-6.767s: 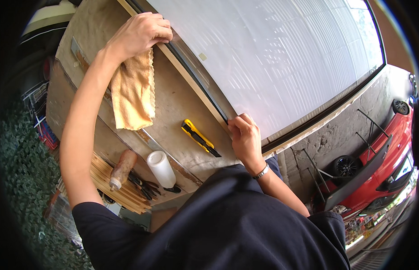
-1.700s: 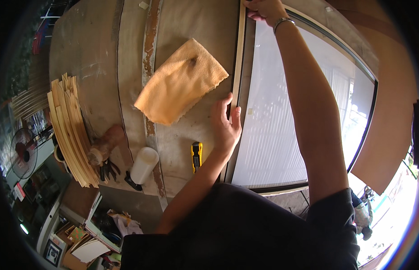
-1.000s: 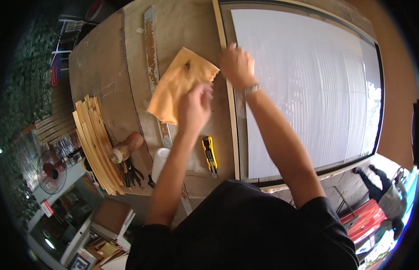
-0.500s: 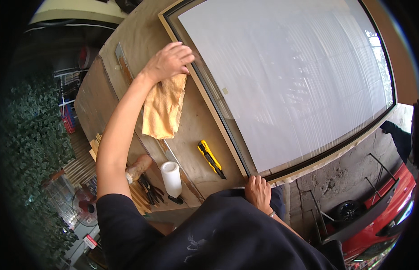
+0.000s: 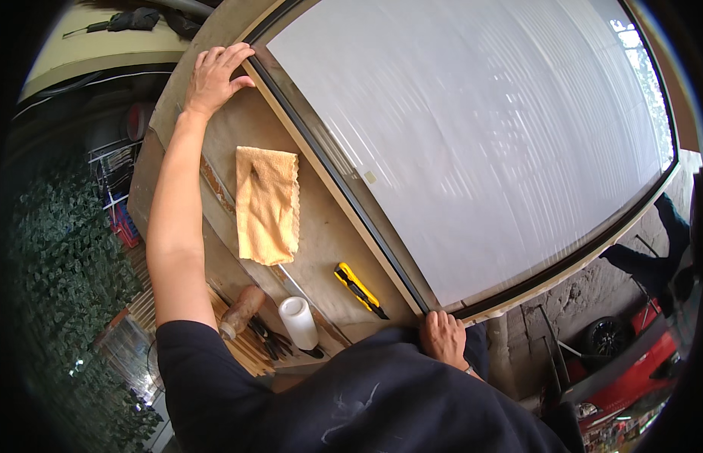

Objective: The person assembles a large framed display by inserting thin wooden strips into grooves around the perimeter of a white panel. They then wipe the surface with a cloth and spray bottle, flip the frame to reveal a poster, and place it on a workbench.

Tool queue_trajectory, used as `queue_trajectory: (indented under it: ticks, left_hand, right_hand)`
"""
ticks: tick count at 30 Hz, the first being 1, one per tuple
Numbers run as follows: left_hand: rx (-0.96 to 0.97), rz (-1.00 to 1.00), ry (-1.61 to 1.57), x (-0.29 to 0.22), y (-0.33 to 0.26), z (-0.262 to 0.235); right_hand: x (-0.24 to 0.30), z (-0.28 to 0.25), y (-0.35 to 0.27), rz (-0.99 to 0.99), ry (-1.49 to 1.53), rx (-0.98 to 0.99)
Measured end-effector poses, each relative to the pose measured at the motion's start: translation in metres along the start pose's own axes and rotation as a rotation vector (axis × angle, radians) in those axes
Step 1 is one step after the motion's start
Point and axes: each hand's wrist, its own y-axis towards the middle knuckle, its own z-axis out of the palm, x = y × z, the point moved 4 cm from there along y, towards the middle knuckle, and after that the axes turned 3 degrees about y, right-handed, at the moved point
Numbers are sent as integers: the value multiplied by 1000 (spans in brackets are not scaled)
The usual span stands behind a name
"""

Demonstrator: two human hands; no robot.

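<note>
A large glazed frame [image 5: 354,214] with pale wooden sides and a black inner border lies across the table; a white sheet [image 5: 472,151] shows under its reflecting glass. At its far left, my left hand [image 5: 214,78] grips the rim, fingertips on the edge and thumb against the side. My right hand [image 5: 443,337] has its fingers curled over the near corner, close to my body. A folded yellow-orange cloth [image 5: 267,208] lies on the table beside the frame. Nearer me rests a yellow and black utility knife [image 5: 358,288].
A white bottle [image 5: 298,321], a brownish bottle [image 5: 243,308] and dark-handled tools [image 5: 268,339] sit at the near left of the wooden table [image 5: 321,219]. A metal strip [image 5: 289,282] runs partly beneath the cloth. Past the right edge stands a red car [image 5: 631,370].
My left hand has let go of the cloth, which now lies on the table, and has moved farther out to the frame's rim. My right hand stays at the near corner.
</note>
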Motion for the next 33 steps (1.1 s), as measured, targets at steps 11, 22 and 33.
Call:
queue_trajectory:
  ticks: [11,22,33]
  left_hand:
    - [-161,4,-54,-4,4,23]
    - [-275,-35,-160,-5,-13,42]
    - [-198,-346,-354,4,-23,63]
  right_hand:
    - [36,-27,85,-28,59,27]
    - [112,-74,237,-244,-40,-131]
    - [191,-115,412,-425,-89,-490]
